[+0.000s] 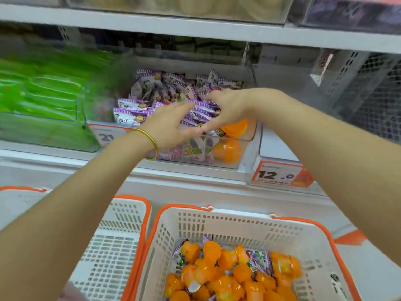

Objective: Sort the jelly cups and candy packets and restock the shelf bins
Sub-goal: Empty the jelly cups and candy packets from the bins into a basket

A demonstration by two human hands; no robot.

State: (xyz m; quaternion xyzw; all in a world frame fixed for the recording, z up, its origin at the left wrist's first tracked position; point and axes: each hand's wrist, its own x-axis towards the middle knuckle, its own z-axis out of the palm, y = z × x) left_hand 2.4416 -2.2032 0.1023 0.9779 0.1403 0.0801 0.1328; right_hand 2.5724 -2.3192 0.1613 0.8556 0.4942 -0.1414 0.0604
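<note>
At frame centre, both hands met over the clear plastic bin. The left hand, flat-fingered, pressed glossy purple packets against the right hand, whose curled fingers clasped them. Round orange cups sat in the bin's right corner. At lower centre, a perforated white basket held more.

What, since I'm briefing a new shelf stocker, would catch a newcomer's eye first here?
The left hand and right hand meet on purple candy packets heaped in the clear bin mid-shelf, orange jelly cups at its right end. Below, a white basket holds a jumble of more cups and packets.
</note>
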